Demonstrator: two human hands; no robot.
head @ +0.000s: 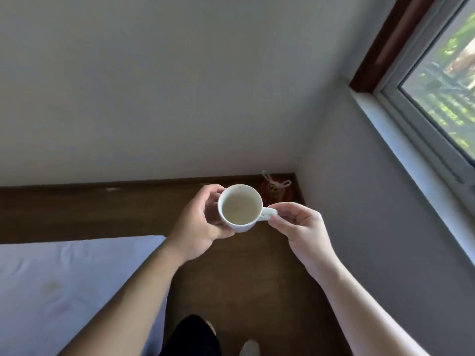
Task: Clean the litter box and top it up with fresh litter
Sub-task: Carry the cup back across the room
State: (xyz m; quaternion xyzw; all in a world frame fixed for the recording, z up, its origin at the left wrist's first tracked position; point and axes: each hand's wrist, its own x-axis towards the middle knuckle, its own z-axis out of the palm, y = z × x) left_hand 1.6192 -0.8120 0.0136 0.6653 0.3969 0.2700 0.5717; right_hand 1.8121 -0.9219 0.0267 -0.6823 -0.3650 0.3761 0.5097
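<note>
White walls (154, 98) meet in a corner above a dark wooden floor (244, 278). I hold a small white ceramic cup (240, 208) upright in the air above that floor; it has pale off-white contents that I cannot identify. My left hand (198, 222) curls round the cup's left side, and my right hand (300, 224) pinches its handle. Beyond the cup, in the corner, sits a small orange toy with white ears (275, 187). Below and left of the cup lies a pale lilac bed (64, 278); up to its right is a glass window (442, 80).

Lit softly by daylight from the window (442, 80) at right. Mildly blurred throughout, lines bent near the edges.
</note>
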